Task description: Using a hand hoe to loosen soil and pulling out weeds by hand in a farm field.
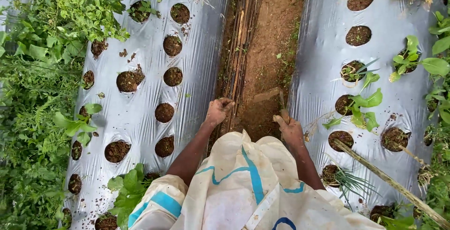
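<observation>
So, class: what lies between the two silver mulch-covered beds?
In the head view, a bare brown soil furrow with a bundle of thin sticks along its left edge. Both hands, left and right, hang over it.

Person is standing in a dirt furrow between two raised beds covered in silver plastic sheeting. Left hand is hanging loosely curled, fingers bent, near a bundle of thin sticks lying along the furrow edge; whether it is touching them cannot be told. Right hand is gripping the wooden handle of a small blade, point facing away. Round soil-filled planting holes are dotting the sheeting. A leafy seedling is growing just beside the right hand; a bamboo stick is lying slanted across the right bed.
</observation>
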